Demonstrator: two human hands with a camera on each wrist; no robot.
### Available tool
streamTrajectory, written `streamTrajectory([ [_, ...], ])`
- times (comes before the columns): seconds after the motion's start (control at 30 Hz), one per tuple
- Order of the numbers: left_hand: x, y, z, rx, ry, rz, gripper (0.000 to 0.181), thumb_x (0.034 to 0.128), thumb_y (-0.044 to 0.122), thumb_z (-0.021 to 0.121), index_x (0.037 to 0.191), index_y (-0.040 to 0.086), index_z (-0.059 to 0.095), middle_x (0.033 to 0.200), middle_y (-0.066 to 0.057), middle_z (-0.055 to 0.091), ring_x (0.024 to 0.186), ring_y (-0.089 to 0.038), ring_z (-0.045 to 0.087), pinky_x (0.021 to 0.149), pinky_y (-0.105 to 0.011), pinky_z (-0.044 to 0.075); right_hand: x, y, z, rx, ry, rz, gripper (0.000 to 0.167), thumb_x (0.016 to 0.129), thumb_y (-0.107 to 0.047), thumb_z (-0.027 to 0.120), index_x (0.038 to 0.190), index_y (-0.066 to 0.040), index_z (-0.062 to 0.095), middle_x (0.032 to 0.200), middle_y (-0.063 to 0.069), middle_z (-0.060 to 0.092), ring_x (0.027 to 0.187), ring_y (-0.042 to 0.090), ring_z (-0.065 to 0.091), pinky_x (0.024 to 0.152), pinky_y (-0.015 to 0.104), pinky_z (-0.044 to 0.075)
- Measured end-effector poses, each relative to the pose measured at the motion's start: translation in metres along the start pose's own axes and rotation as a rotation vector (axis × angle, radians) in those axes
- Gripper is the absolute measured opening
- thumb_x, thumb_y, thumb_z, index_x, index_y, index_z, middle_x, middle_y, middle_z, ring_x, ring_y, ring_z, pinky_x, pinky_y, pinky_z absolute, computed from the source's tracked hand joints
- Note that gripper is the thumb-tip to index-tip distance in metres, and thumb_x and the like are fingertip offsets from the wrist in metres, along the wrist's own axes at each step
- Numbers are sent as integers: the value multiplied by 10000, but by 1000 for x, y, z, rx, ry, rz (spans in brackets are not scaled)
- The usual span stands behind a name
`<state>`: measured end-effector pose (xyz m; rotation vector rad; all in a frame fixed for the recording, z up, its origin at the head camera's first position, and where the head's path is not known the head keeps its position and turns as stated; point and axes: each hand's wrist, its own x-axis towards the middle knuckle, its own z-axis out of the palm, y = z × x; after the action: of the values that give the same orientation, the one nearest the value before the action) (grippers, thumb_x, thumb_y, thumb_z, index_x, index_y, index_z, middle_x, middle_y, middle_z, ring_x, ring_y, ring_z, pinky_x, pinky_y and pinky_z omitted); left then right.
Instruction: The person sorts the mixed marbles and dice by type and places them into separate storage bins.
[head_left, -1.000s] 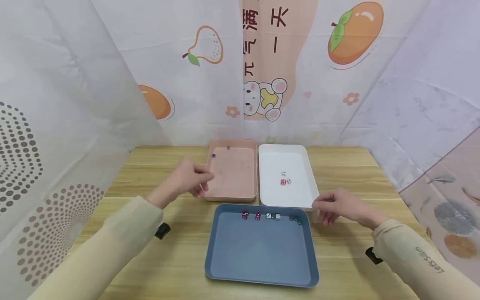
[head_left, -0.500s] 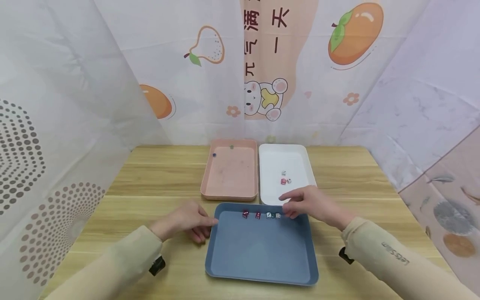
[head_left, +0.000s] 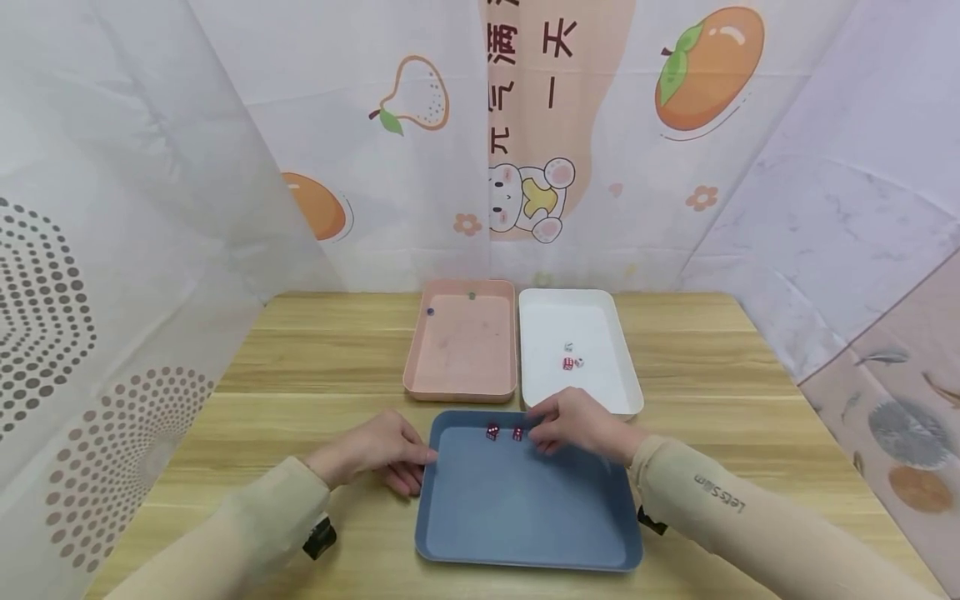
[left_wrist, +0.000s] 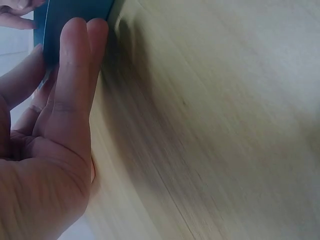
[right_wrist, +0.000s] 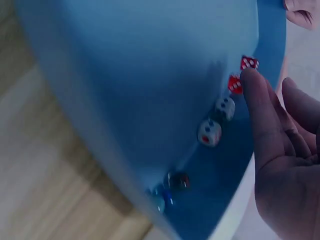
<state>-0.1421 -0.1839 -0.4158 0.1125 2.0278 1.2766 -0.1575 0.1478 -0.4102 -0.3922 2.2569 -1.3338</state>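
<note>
The left hand (head_left: 378, 457) holds the left rim of the blue tray (head_left: 525, 500), its thumb at the rim and its other fingers outside the wall. Over the tray's back edge hangs the right hand (head_left: 577, 425), nothing visible in its fingers. Just left of it lie two red dice (head_left: 492, 432). In the right wrist view, a fingertip of the right hand (right_wrist: 280, 115) overlaps a red die (right_wrist: 235, 84); thumb and forefinger are apart. Two white dice (right_wrist: 209, 133) and several glassy beads (right_wrist: 178, 180) follow along the tray wall, hidden by the hand in the head view.
Behind the blue tray, a pink tray (head_left: 468, 393) holds a blue bead (head_left: 431, 312) and a green bead (head_left: 472, 296). Beside it, a white tray (head_left: 636, 392) contains a red die (head_left: 567, 364) and two pale dice. Printed curtains surround the wooden table (head_left: 315, 358).
The left hand came down from the pink tray to the blue tray's rim. The right hand moved left, from the white tray's front corner to above the dice. The green bead shifted right.
</note>
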Motion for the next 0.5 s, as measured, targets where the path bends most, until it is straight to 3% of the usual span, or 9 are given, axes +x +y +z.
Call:
streamTrajectory([
  [0.3,1,2,2,7,-23,-1,225,944,177,748,914,-45,763,764,-172,743,690,-251,748,618,-377,644,9,4,18,11,7,93,332,896,-23,762,1211,67,703,768,118,748,663,205,733,631,333,639],
  [0.5,0,3,1,9,-31,-8,233,938,185,757,907,-46,762,763,-170,744,691,-247,748,617,-370,643,12,4,21,-12,4,114,291,884,9,762,1172,36,725,705,103,721,609,202,713,589,338,632],
])
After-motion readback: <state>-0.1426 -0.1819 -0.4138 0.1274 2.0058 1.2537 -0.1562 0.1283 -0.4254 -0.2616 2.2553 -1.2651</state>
